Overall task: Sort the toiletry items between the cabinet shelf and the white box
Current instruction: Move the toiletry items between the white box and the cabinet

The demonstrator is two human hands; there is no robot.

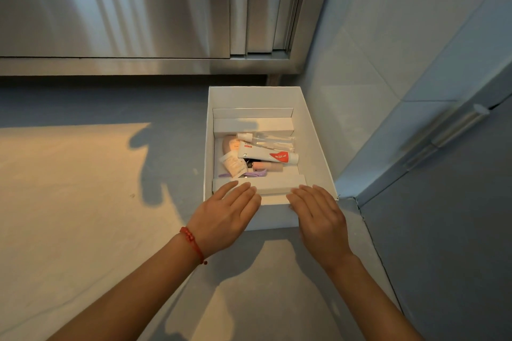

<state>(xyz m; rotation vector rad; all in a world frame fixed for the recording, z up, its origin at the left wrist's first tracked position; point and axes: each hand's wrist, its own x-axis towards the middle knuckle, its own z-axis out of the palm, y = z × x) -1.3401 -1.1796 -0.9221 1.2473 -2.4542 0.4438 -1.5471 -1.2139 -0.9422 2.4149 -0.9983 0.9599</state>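
Left hand (225,219) (red bracelet (192,243) at the wrist) and right hand (318,219), fingers straight, flat on the near rim of the white box (313,130). On the floor below the steel cabinet (138,8). Inside: toothpaste tube (267,154), clear spray bottle (266,139), sachet (234,165).

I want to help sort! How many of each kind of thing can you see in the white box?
In the white box, as far as shows:
Tubes: 2, a white-and-red tube and a beige tube
Clear spray bottle: 1
White sachet: 1
Pink stick: 1
Purple razor: 1
Total: 6; a small dark item between them is unclear.
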